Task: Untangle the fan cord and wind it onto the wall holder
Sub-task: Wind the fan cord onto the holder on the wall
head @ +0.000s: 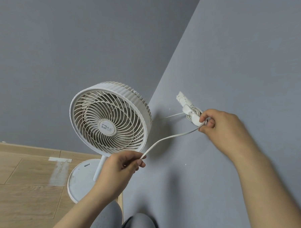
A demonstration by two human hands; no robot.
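Note:
A white standing fan [109,118] stands in the room's corner on a round base [81,180]. Its white cord [167,137] runs in a loose arc between my two hands. My left hand [120,166] pinches the cord's lower end in front of the fan's stem. My right hand [217,123] grips the cord's upper end right at the white wall holder [191,113] on the grey right wall. Several turns of cord lie wound around the holder, partly hidden by my fingers. A thin stretch of cord runs from the holder back toward the fan.
Grey walls meet in a corner behind the fan. A wooden floor [20,185] lies to the left, with a strip of white tape [60,159] on it. My grey-trousered knees [123,222] are at the bottom edge, close to the right wall.

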